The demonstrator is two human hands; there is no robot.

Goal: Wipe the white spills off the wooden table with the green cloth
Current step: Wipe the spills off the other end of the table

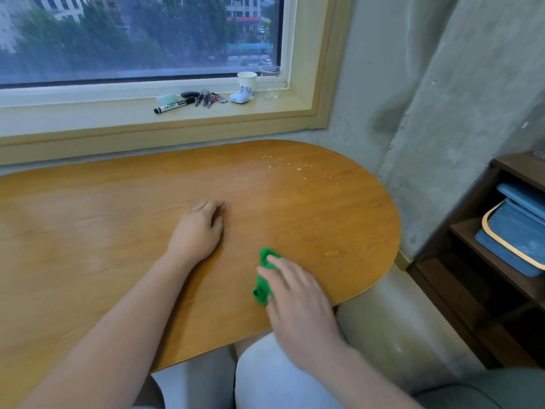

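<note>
right hand (298,293) lies flat on the bunched green cloth (263,278) nr the table's (88,231) front edge. white spills (290,165) sit far-right, twd the window, so right hand's nearer. left hand (200,228) rests loosely curled, empty.

Left hand (197,231) flat, palm down; right hand (298,293) blurred.

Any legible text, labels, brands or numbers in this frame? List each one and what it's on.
Nothing can be read for certain.
Black marker on the window sill: white label with print, too small and blurred to read.
White paper cup on the sill: blue pattern, no letters I can make out.
Red strip on a building outside the window: may be a sign, too blurred to read.
Green cloth, wooden table, blue basket: no text visible.
</note>
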